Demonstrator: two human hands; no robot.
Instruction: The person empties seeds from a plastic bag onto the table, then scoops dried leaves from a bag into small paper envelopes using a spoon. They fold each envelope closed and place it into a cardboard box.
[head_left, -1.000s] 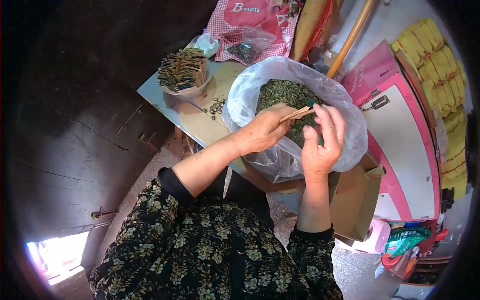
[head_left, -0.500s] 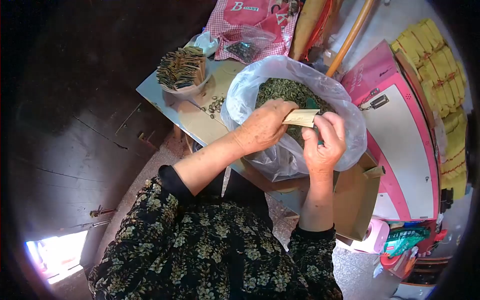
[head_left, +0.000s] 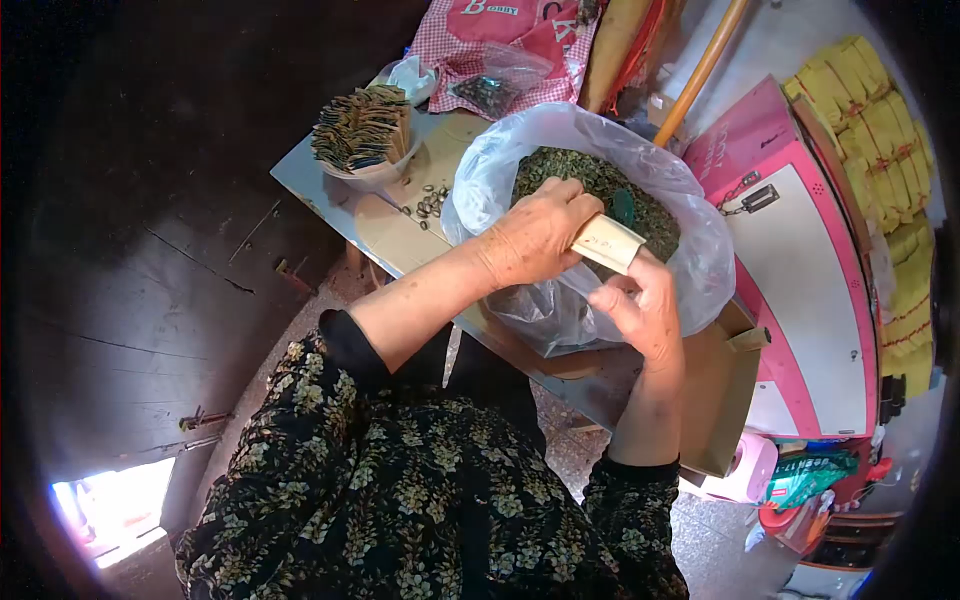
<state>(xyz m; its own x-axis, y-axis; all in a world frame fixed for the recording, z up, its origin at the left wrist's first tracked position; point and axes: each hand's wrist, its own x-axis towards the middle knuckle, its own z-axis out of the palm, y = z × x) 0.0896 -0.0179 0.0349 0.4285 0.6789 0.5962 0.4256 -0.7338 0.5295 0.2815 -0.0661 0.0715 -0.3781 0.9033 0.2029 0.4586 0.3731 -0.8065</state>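
My left hand is closed round one end of a small tan paper packet with faint writing on it. At the packet's other end is my right hand, its thumb apart from the fingers and its fingertips partly hidden behind the paper. Both hands are over the near side of a clear plastic bag of dried green leaves. A dark green object lies on the leaves just behind the packet.
A white bowl full of upright packets stands at the table's left, beside several small dark beads. Behind are a pink checked bag and a small clear bag. A cardboard box sits at the right.
The packet has turned its broad written face upward and tilted down to the right. My right hand has moved slightly down with its fingers behind the packet's end. The green object shows more.
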